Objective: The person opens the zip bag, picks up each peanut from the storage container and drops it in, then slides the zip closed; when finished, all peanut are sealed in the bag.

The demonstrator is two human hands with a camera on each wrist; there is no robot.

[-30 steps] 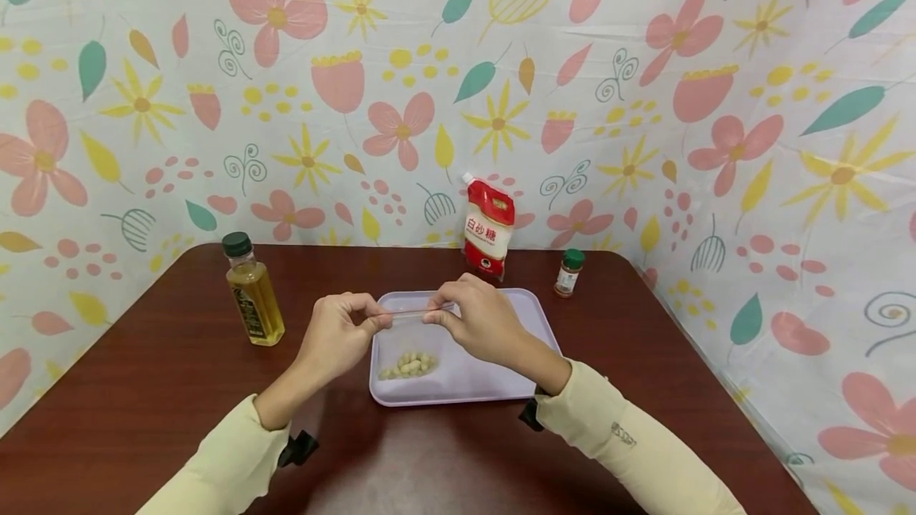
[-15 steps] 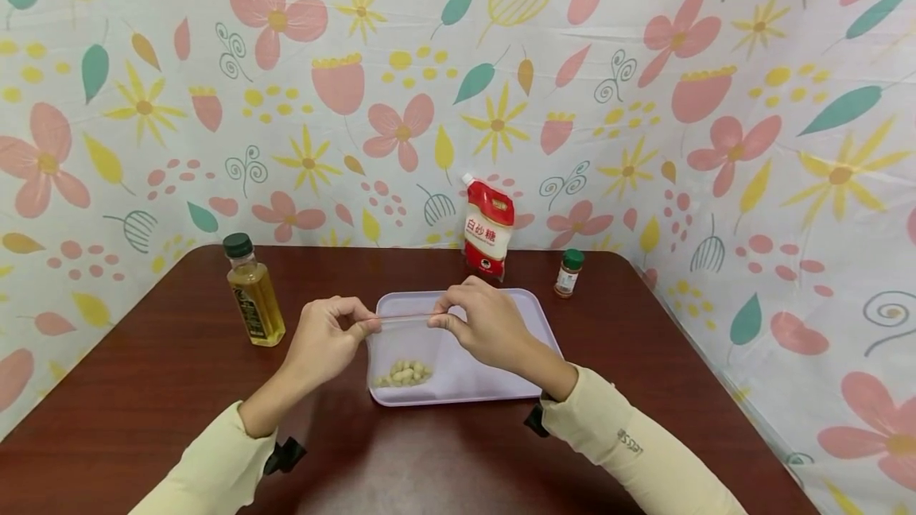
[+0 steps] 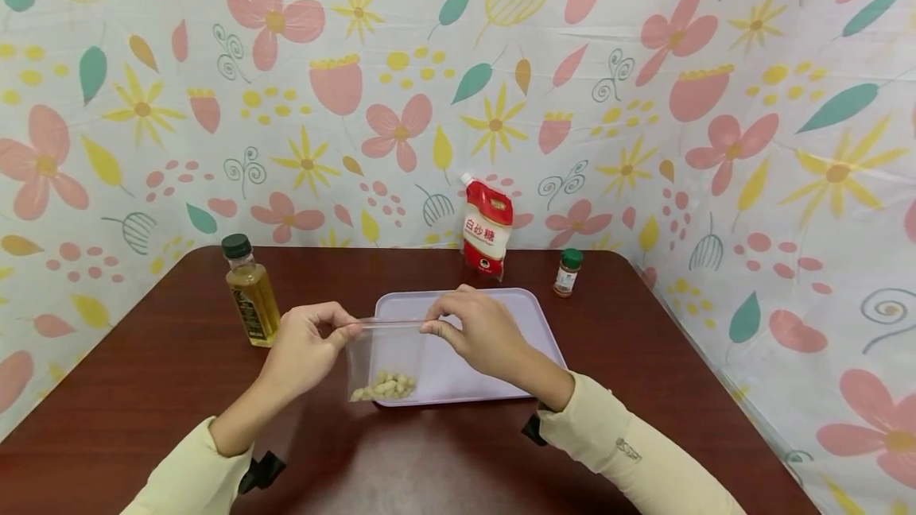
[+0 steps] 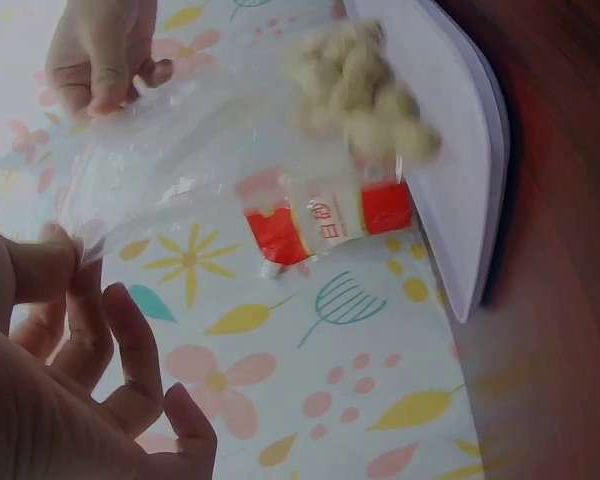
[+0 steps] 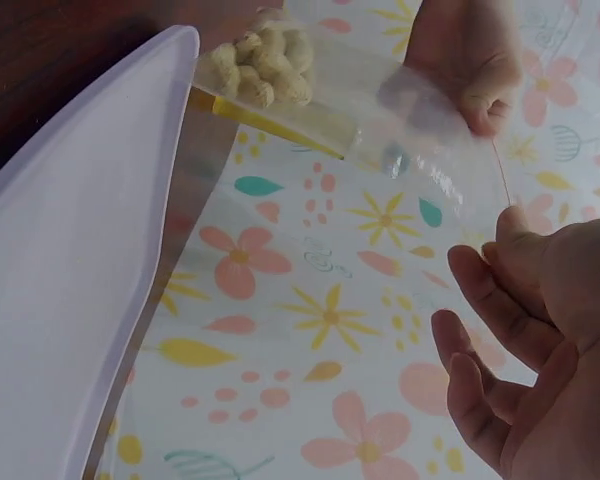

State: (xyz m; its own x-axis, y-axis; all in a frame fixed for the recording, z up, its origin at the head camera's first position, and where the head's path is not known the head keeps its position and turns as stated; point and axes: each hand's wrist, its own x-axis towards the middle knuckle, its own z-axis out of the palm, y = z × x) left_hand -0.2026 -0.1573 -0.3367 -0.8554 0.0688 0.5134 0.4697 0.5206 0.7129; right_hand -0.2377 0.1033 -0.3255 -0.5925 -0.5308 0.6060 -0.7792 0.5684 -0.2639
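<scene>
A clear zip bag (image 3: 382, 350) hangs between my two hands, stretched along its top edge. My left hand (image 3: 304, 346) pinches its left top corner between thumb and index finger. At the other end of that edge, my right hand (image 3: 481, 334) pinches with thumb and index fingertips. Unshelled peanuts (image 5: 265, 65) lie gathered at the bottom of the bag. In the head view the bag overlaps the left part of a lilac tray (image 3: 487, 380) and reaches past its left side. Both wrist views show the other fingers loosely curled, apart from the bag.
An oil bottle (image 3: 254, 296) with a dark green cap stands left of the left hand. Behind the tray are a red and white sugar pouch (image 3: 488, 229) and a small green-capped spice jar (image 3: 568, 275). A floral cloth (image 3: 401, 181) hangs behind the brown table (image 3: 644, 388).
Both hands have shifted left with the bag, the left hand more. The peanuts have moved left and slightly nearer, from over the tray to its front left corner.
</scene>
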